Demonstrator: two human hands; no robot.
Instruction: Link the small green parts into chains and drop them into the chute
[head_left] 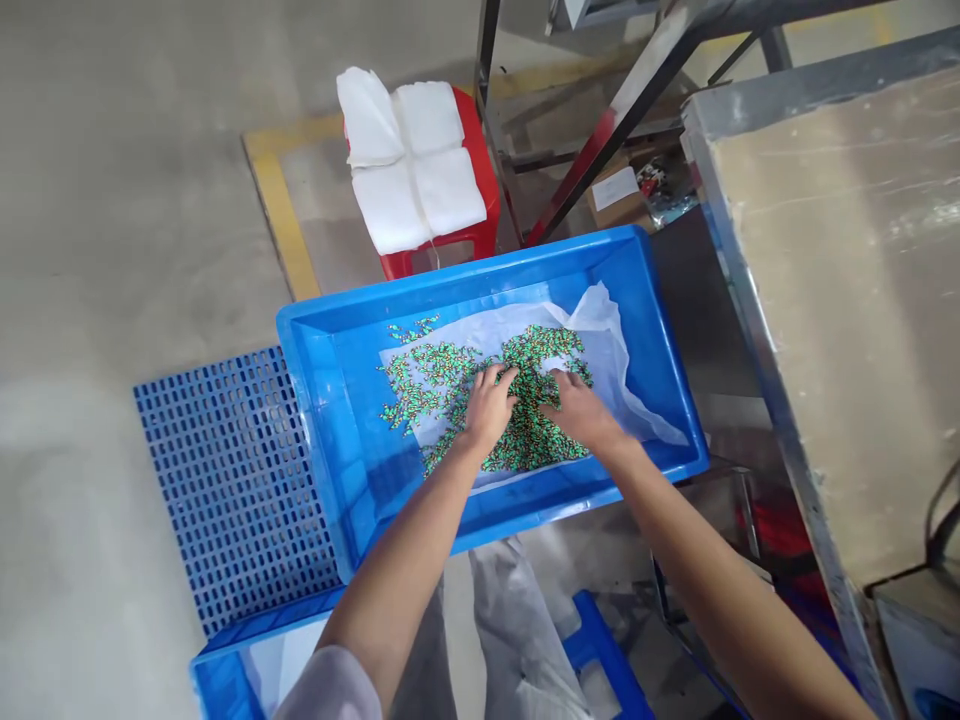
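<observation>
A blue bin (pixel 352 430) holds a white sheet (pixel 611 375) with many small green pieces (pixel 529 435) with dark and reddish ends spread over it. My left hand (pixel 490 405) rests on the pieces near the middle, fingers apart and tips among them. To its right, my right hand (pixel 581 408) touches the right part of the pile, its fingers spread and partly hidden by the pieces. Neither hand shows anything gripped. Some pieces lie beyond the sheet at the bin's upper left.
White folded cloths (pixel 416 165) tied with string lie on a red stool (pixel 484 180) beyond the bin. A blue slatted pallet (pixel 232 480) is at left, another blue bin (pixel 225 680) at lower left. A metal-edged table (pixel 847 300) stands at right, a blue stool (pixel 611 660) below.
</observation>
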